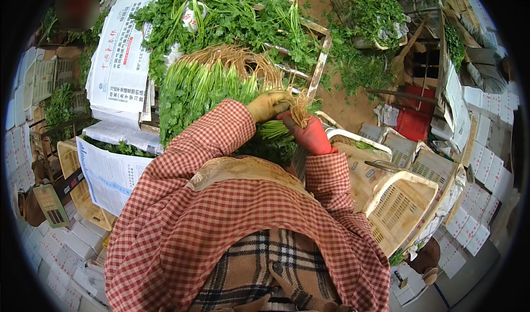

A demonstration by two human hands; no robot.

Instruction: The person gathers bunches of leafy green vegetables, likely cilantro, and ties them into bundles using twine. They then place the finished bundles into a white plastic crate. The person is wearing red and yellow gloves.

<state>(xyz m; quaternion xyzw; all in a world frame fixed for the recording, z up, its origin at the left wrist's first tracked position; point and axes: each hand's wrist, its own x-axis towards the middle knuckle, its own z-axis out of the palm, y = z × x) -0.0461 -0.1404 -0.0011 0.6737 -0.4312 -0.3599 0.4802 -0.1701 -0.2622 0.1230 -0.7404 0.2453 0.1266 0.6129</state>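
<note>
My right hand (311, 136), in a red glove, grips a small bunch of leafy herbs that looks like coriander. The bunch's tan roots (301, 112) point up and its green stems (276, 130) run leftward below my hands. Curled against the root end is my left hand (267, 105), in a yellow glove; its fingertips are partly hidden among the roots. Just beyond my left arm lies a row of similar coriander (215, 80), stems side by side and brown roots (236, 57) away from me.
Loose greens (244, 26) cover the far part of a rusty metal frame (325, 57). Printed newspapers (120, 59) are stacked at the left. Plastic crates (401, 204) stand close on my right. A broom (408, 49) and a crate of greens (372, 11) are farther right.
</note>
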